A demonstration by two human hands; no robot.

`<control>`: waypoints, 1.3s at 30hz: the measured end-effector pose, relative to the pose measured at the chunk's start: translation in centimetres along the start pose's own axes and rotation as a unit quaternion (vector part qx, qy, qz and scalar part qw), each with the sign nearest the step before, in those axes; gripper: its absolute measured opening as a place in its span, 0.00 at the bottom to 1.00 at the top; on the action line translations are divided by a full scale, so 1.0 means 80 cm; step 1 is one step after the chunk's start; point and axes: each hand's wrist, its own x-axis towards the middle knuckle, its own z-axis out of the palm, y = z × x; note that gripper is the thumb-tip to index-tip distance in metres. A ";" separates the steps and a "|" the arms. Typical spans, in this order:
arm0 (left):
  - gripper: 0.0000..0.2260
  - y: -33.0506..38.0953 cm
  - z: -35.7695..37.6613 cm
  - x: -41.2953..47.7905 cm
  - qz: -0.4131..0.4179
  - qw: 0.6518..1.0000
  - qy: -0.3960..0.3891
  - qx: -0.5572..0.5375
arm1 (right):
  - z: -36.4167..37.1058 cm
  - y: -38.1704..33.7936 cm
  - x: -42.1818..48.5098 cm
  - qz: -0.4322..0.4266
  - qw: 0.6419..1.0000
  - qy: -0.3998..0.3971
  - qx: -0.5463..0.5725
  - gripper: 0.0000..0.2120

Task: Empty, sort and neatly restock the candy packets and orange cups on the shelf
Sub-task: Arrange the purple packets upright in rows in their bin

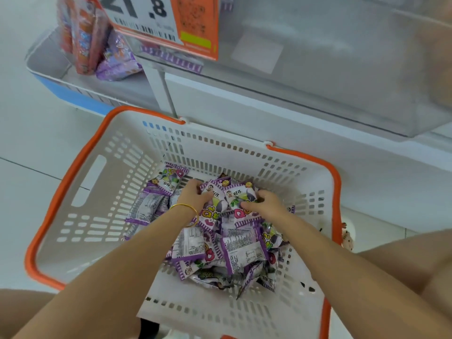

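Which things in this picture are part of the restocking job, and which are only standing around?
Part of the job:
- purple candy packets in the basket
- left hand and right hand, both gripping packets
- orange cups and a few packets on the shelf

Only around:
- price sign
- gold bangle
- floor

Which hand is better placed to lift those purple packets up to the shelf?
Probably both together: the left hand and right hand each grip a side of the same packets in the basket; neither is clearly better placed.
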 end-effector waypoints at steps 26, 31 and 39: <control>0.15 0.194 -0.104 -0.242 0.167 0.941 0.057 -0.291 | -0.034 -0.204 -0.254 -0.266 0.905 -0.132 0.304 0.21; 0.10 0.229 -0.146 -0.269 0.237 0.914 -0.044 -0.325 | -0.061 -0.255 -0.285 -0.339 0.890 -0.037 0.303 0.18; 0.08 0.309 -0.251 -0.216 0.482 0.788 0.244 0.295 | -0.161 -0.331 -0.291 -0.359 0.877 0.000 0.318 0.14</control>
